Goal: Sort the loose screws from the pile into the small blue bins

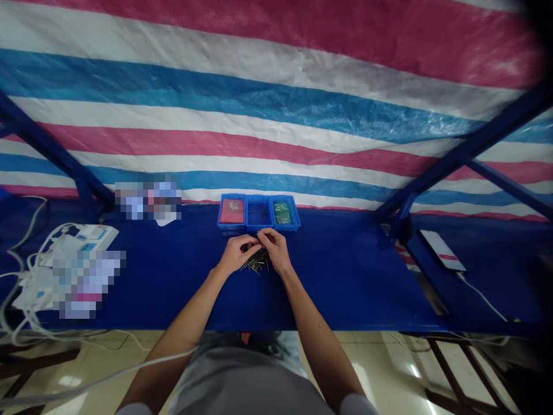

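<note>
My left hand (237, 253) and my right hand (276, 250) meet near the middle of the blue table (345, 271). Fingers and thumb are pinched together on both, the fingertips nearly touching. Whatever lies between them is too small and covered to make out. Directly below is a loose pile of thin metal pins or screws (256, 264), brass and dark in colour, partly hidden by the hands. Just beyond my fingers stand three joined blue bins: a left bin (221, 219) with something red, a middle bin (259, 221) with a few dark small pieces, and a right bin (297, 219) with green and silvery pieces.
White power strips (101, 233) and tangled cables (26, 300) occupy the left side, beside blurred-out items. A phone (441, 250) on a charging cable lies at the right. Blue metal posts (432, 164) slant at both sides before a striped sheet (268, 138).
</note>
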A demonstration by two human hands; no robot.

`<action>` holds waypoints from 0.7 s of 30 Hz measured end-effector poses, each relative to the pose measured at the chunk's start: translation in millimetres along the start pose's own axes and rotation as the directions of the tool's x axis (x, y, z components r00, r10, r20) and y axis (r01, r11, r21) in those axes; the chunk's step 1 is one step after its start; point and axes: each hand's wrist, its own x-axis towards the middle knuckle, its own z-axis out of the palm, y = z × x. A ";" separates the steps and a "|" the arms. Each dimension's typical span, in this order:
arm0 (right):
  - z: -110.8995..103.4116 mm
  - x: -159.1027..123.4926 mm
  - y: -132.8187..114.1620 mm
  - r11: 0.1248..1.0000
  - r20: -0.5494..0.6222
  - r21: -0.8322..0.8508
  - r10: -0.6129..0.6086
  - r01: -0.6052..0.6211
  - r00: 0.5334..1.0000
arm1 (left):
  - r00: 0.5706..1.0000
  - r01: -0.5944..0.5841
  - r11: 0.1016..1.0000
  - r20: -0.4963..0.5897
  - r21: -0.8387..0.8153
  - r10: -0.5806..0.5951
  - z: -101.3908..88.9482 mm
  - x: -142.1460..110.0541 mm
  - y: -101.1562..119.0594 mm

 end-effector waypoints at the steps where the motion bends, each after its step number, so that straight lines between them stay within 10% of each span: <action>1: 0.8 -0.2 0.5 1.000 0.003 -0.003 0.004 -0.004 1.000 | 1.000 -0.002 1.000 -0.011 -0.001 0.002 -0.2 -0.1 -0.5; 21: -8.9 -0.4 -5.2 0.995 -0.028 -0.094 -0.024 0.021 0.999 | 0.998 0.032 0.999 -0.054 -0.016 -0.033 -1.7 -0.5 1.4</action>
